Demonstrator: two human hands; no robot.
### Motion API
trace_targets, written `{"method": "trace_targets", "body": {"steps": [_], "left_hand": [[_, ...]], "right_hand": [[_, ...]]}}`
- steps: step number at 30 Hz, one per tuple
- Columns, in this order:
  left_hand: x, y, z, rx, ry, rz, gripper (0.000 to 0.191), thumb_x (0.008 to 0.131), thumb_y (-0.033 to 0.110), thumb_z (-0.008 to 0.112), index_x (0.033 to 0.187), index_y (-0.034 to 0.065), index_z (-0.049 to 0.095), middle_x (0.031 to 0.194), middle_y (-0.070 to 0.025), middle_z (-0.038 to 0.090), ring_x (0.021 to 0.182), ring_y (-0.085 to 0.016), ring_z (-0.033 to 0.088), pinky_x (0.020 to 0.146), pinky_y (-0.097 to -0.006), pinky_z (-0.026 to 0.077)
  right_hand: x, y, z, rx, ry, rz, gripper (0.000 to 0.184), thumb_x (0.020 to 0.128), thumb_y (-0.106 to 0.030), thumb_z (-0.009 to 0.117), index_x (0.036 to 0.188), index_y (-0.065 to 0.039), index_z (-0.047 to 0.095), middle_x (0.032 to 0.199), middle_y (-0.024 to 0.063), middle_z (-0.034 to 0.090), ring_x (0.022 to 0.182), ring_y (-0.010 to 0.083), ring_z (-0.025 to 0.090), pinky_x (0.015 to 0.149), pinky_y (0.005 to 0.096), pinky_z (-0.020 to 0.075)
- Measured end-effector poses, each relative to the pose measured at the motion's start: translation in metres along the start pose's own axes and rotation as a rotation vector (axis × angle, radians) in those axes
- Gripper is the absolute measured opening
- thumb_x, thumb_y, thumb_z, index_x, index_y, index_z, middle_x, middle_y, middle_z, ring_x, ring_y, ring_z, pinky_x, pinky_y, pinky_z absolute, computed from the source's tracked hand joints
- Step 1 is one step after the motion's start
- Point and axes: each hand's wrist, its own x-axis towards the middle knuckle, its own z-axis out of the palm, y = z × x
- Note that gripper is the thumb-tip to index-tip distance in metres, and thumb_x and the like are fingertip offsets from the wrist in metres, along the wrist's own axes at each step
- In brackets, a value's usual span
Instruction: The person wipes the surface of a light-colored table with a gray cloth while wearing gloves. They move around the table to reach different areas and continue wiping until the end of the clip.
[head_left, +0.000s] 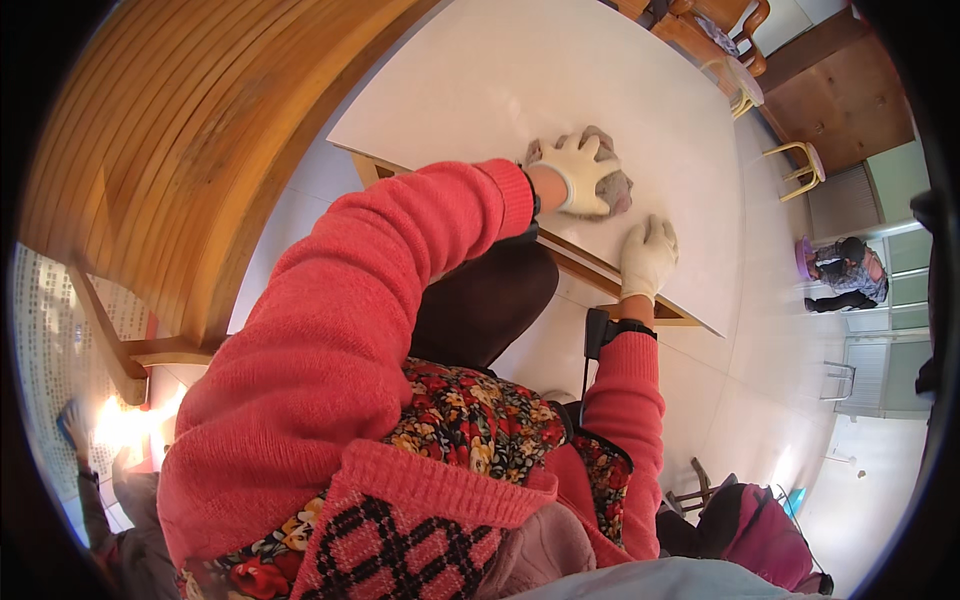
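Observation:
A crumpled grey-brown cloth (616, 191) lies bunched on the pale tabletop (480, 82), close to its near edge. My left hand (576, 174), in a cream work glove, presses on it from above with fingers spread and gripping the folds. To the right and nearer to me, my right hand (649, 256), gloved alike, rests at the table's near edge. Its fingers are bent and close together; the palm side is hidden, so whether it holds anything cannot be told.
A slatted wooden bench (187, 150) stands at the left. Stools (806, 169) and wooden chairs are beyond the table's far right side. One person (855, 274) bends over a purple basin at the right; another is partly visible at lower left, and someone in a maroon garment at lower right.

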Motion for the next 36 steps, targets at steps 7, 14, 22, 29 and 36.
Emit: {"method": "trace_targets", "body": {"steps": [7, 14, 22, 29, 36], "left_hand": [[0.052, -0.096, -0.050, 0.060, 0.111, -0.378, 0.079, 0.088, 0.062, 0.064, 0.160, 0.0405, 0.040, 0.171, -0.0078, 0.025, 0.153, -0.042, 0.033, 0.107, -0.0802, 0.036], [0.040, -0.231, -0.085, 0.133, 0.273, -0.627, 0.085, 0.088, 0.069, 0.062, 0.164, 0.0374, 0.036, 0.173, -0.0095, 0.026, 0.158, -0.040, 0.027, 0.112, -0.0793, 0.033], [0.038, -0.292, -0.082, 0.300, 0.402, -0.733, 0.087, 0.089, 0.072, 0.060, 0.165, 0.0379, 0.035, 0.167, -0.0160, 0.035, 0.156, -0.042, 0.029, 0.120, -0.0644, 0.031], [0.022, -0.206, -0.061, 0.183, 0.361, -0.382, 0.079, 0.087, 0.064, 0.063, 0.158, 0.0316, 0.045, 0.163, -0.0166, 0.039, 0.149, -0.046, 0.038, 0.114, -0.0685, 0.036], [-0.052, -0.090, -0.012, 0.121, 0.309, 0.070, 0.081, 0.086, 0.056, 0.072, 0.158, 0.0298, 0.048, 0.159, -0.0189, 0.045, 0.147, -0.044, 0.042, 0.114, -0.0603, 0.042]], "right_hand": [[-0.002, -0.011, -0.011, -0.015, -0.021, 0.027, 0.044, 0.098, -0.029, 0.061, 0.132, -0.004, 0.073, 0.149, 0.0222, 0.060, 0.142, 0.0401, 0.051, 0.123, 0.0494, 0.0359], [-0.004, -0.023, -0.022, -0.001, -0.058, 0.060, 0.045, 0.098, -0.028, 0.062, 0.134, -0.003, 0.071, 0.150, 0.0224, 0.059, 0.143, 0.0404, 0.050, 0.123, 0.0492, 0.0357], [-0.003, -0.026, -0.022, -0.053, -0.050, 0.043, 0.043, 0.098, -0.026, 0.062, 0.134, -0.003, 0.071, 0.151, 0.0217, 0.058, 0.144, 0.0393, 0.049, 0.122, 0.0496, 0.0359], [-0.001, -0.024, -0.021, -0.086, -0.038, 0.032, 0.043, 0.098, -0.026, 0.061, 0.133, -0.004, 0.071, 0.150, 0.0214, 0.059, 0.143, 0.0391, 0.050, 0.121, 0.0495, 0.0369], [-0.001, -0.012, -0.012, -0.037, -0.015, 0.019, 0.044, 0.096, -0.029, 0.061, 0.132, -0.007, 0.072, 0.149, 0.0203, 0.060, 0.142, 0.0386, 0.051, 0.120, 0.0489, 0.0379]]}}
